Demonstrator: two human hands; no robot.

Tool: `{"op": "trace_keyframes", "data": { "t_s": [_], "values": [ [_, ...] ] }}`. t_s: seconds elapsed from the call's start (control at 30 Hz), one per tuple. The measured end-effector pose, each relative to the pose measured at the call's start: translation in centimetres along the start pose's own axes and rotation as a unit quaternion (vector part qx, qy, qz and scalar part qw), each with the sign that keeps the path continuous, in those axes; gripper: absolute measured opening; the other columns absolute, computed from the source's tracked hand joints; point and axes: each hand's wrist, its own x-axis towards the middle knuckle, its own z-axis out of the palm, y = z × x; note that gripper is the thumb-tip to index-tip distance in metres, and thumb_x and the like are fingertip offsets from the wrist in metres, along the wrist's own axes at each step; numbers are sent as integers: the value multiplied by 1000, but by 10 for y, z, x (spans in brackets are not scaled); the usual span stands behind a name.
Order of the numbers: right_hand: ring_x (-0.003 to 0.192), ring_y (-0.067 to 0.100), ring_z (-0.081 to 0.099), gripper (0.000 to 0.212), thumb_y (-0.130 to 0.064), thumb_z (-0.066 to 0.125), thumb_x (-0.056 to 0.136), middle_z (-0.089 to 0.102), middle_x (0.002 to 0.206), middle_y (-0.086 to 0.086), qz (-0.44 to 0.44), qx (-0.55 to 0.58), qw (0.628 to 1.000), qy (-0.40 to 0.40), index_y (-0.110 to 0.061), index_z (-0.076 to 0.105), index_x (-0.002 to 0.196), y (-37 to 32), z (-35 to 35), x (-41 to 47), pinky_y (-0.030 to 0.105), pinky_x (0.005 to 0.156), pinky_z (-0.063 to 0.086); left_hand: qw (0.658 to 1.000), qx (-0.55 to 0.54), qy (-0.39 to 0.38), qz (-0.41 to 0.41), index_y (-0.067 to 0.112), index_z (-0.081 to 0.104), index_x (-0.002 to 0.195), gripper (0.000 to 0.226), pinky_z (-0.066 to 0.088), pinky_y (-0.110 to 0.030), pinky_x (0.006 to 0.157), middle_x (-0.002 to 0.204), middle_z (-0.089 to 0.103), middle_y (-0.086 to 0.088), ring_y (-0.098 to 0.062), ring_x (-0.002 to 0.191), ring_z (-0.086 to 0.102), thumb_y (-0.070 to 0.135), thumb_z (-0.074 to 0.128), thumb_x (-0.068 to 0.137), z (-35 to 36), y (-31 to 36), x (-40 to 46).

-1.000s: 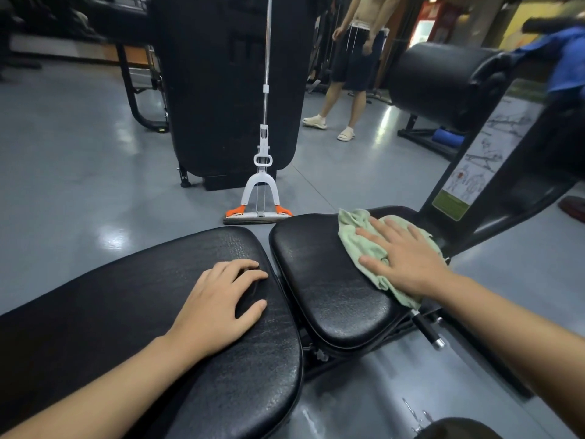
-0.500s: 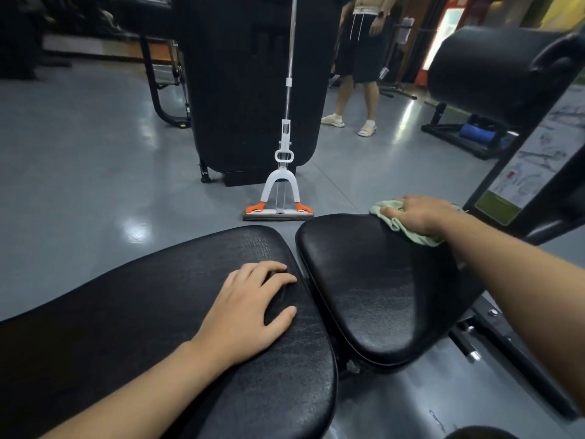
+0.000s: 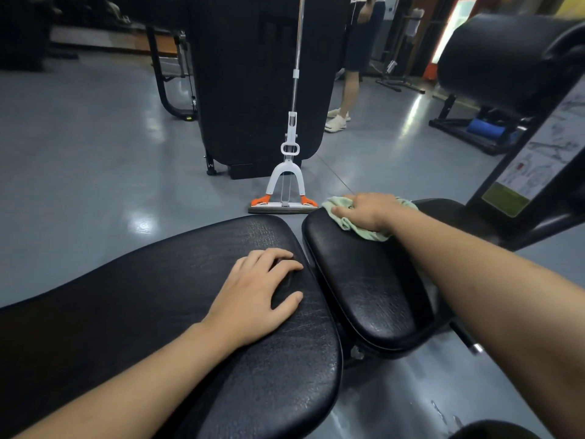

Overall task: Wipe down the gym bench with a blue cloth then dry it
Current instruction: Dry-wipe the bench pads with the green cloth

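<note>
Your left hand lies on the near end of the long back pad, fingers spread and lightly bent, holding nothing; it looks to be only bracing you. Just to its right, across a narrow gap, sits the seat pad, whose long axis runs from the far left corner down toward you.

Further right and farther away, your right hand presses the cloth against the seat pad's far edge, fingers curled over the bunched fabric (pale green in this light, not blue). The cloth touches the pad at that far corner, with a fold trailing out under your wrist.

So the unwiped stretch of seat pad lies nearer to you than the cloth hand does, along that long axis. I judge the coming stroke should pull back toward your body, and your right hand is the one placed for it. Beyond the pad's far edge a mop stands on the floor, close to the cloth but apart from it.
</note>
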Motion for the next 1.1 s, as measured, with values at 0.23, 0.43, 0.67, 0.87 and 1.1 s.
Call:
{"op": "trace_keyframes", "data": {
  "t_s": [0.23,0.43,0.67,0.87,1.1],
  "values": [
    [141,31,42,80,-75,23,96,44,156,9,82,16,996,-25,-19,43,150,52,-15,-17,47,114,29,1000,1,-5,-1,40,52,133,47,23,-24,110,140,43,22,-5,131,36,60,42,92,-1,0,0],
    [136,33,46,83,-75,23,96,48,152,13,135,7,991,-5,-13,51,143,79,-13,-16,46,109,36,1000,-4,0,1,39,53,133,46,23,-25,111,139,44,21,-6,131,36,59,44,92,-1,0,0],
    [131,32,51,78,-72,21,97,55,145,12,89,-5,996,-21,-14,54,139,25,-9,3,44,103,38,1000,-5,1,3,37,52,134,47,24,-27,112,139,43,19,-7,131,36,58,44,93,0,-1,1],
    [133,31,49,73,-70,22,99,54,146,11,20,-26,999,-5,-18,53,140,-22,-5,11,42,101,38,1000,-9,7,3,36,54,132,46,24,-28,112,138,44,18,-8,129,37,58,45,92,1,0,1],
    [129,29,52,71,-70,23,98,55,142,6,-59,-53,997,18,-23,52,142,-46,3,15,39,90,37,1000,-5,7,4,36,54,133,46,25,-29,112,138,45,17,-8,130,38,57,46,92,1,-1,0]
  ]
}}
